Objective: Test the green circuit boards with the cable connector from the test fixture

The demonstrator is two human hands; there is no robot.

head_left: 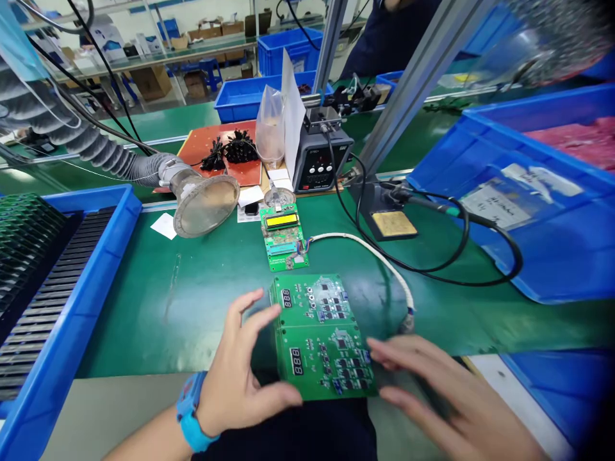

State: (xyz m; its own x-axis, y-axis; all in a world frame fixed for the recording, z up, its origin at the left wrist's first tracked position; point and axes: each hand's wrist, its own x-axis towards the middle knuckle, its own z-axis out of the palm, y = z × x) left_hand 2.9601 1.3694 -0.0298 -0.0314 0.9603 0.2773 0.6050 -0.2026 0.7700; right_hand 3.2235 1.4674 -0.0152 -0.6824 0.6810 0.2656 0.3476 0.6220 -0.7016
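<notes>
A green circuit board panel (319,336) with two red digit displays lies at the near edge of the green bench mat. My left hand (240,378) is at its left side, fingers spread, thumb against the near left corner and fingertips at the left edge. My right hand (446,397) is at its right side, fingers stretched out, fingertips touching the right edge. Beyond the panel lies a smaller green test board (284,238) with a yellow display. A white cable (379,259) runs from it to a plug near my right hand.
A blue tray of black slotted racks (52,288) fills the left. A fume extractor hose and funnel (202,202) hangs at the back left. A soldering station (321,160) and iron stand (391,221) are behind. Blue bins (542,192) stand on the right. Another person stands behind the bench.
</notes>
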